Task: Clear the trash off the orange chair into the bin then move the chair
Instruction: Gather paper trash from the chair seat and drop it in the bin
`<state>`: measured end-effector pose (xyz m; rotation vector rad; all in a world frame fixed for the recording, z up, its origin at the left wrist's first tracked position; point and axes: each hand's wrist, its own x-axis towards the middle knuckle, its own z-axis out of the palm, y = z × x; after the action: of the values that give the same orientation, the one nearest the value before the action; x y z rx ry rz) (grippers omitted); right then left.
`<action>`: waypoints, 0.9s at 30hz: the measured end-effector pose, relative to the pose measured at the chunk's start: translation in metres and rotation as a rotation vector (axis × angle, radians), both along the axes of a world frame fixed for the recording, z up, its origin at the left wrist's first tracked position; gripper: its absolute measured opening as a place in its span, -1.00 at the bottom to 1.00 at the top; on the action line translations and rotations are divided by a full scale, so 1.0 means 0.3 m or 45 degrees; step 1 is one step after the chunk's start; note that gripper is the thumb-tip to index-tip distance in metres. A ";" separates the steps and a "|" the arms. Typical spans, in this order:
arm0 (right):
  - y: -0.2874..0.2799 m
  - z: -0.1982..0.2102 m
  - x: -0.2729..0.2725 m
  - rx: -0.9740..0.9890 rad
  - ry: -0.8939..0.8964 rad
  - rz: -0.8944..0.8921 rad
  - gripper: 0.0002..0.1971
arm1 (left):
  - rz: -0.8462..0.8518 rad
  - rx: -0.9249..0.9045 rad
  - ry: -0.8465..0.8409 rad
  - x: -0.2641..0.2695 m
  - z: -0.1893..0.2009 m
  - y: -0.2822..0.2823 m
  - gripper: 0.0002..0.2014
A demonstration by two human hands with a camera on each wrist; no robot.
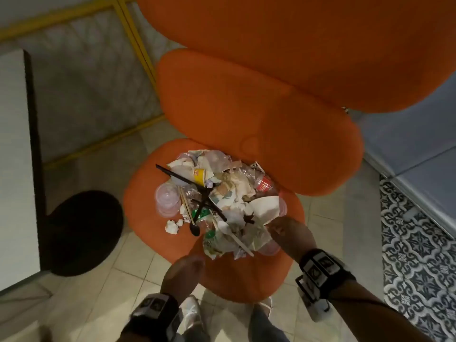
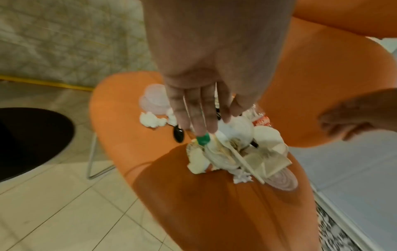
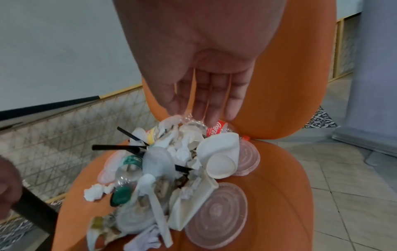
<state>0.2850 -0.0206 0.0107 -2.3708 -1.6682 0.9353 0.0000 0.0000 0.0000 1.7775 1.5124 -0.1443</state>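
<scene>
The orange chair faces me, its seat bearing a heap of trash: clear plastic lids, black straws, a white paper bowl, a red-labelled bottle, crumpled tissue and a black spoon. My left hand hovers over the heap's near edge, its straight fingers pointing down at a green cap. My right hand reaches in from the right beside the bowl, fingers straight above the bottle. Neither hand holds anything.
A white table with a black edge stands at the left, a round black shape on the floor beside it. A yellow-framed partition runs behind the chair. Patterned tiles and a grey-blue surface lie at the right. My feet are at the seat's front.
</scene>
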 end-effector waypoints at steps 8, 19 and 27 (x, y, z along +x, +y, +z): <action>0.193 -0.170 0.081 -0.085 -0.020 -0.257 -0.10 | -0.127 0.451 -0.159 0.283 -0.076 0.046 -0.79; 0.241 -0.363 0.049 -0.088 0.275 -0.492 -0.24 | -0.153 -0.113 0.336 0.512 -0.142 0.553 0.14; 0.199 -0.253 0.081 0.280 0.382 -0.499 -0.64 | -0.239 0.060 0.474 0.544 -0.213 0.582 -0.30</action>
<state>0.3092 0.0392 -0.0652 -2.1673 -1.0851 0.9215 0.1631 0.1747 -0.0639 2.0096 1.6076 -0.5640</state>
